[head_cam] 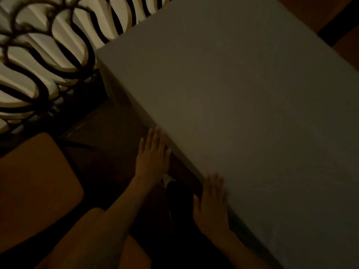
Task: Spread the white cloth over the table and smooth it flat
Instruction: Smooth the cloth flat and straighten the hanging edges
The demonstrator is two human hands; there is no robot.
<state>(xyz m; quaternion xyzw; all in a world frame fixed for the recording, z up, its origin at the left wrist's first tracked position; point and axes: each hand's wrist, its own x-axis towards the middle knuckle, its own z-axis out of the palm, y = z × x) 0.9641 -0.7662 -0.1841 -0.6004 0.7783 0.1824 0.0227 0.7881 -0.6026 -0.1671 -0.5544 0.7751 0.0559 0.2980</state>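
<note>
From the head view, we see the white cloth (242,105) already lying over the table, covering the whole top in sight and dropping over the near edge, which runs diagonally from upper left to lower right. The cloth surface lies up and to the right of both our hands — that is the way any smoothing stroke would have to go.

Our left hand (153,156) is flat, fingers straight and spread, its fingertips at the cloth's edge fold; it holds nothing. Our right hand (213,202) sits further down the same edge, fingers also extended and blurred, resting against the draped border — open, nothing pinched. Neither is clearly nearer the cloth, as both sit at its edge.

The light is dim, so we cannot tell if fine wrinkles remain; the top looks smooth, and we judge the task nearly done.
</note>
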